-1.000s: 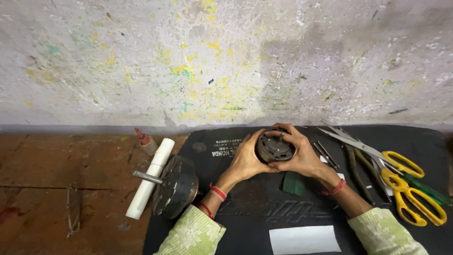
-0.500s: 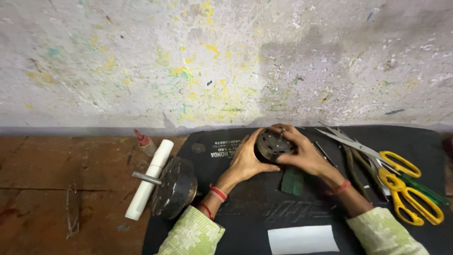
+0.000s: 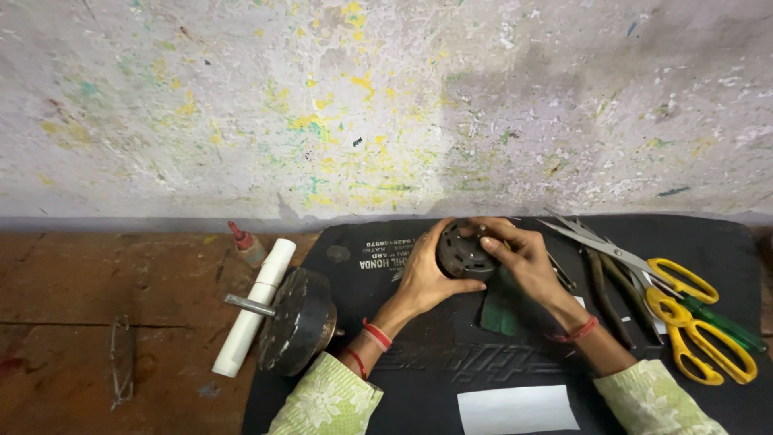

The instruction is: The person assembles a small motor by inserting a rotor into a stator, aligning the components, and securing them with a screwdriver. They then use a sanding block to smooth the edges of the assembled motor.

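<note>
My left hand (image 3: 427,274) cups round metal motor part (image 3: 465,251) from left | my right hand (image 3: 519,256) wraps its right side, fingers curled on top | part held between palms above black mat (image 3: 386,322)

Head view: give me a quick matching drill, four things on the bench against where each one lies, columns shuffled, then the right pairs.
Things:
1. round dark metal part
2. white tube
3. yellow-handled scissors
4. white paper slip

Places:
A. far right of the black mat
B. held between the left hand and right hand
C. near edge of the mat, between the two sleeves
D. on the wooden bench, left of the mat, beside a dark disc with a shaft

Pairs: 1-B, 2-D, 3-A, 4-C
</note>
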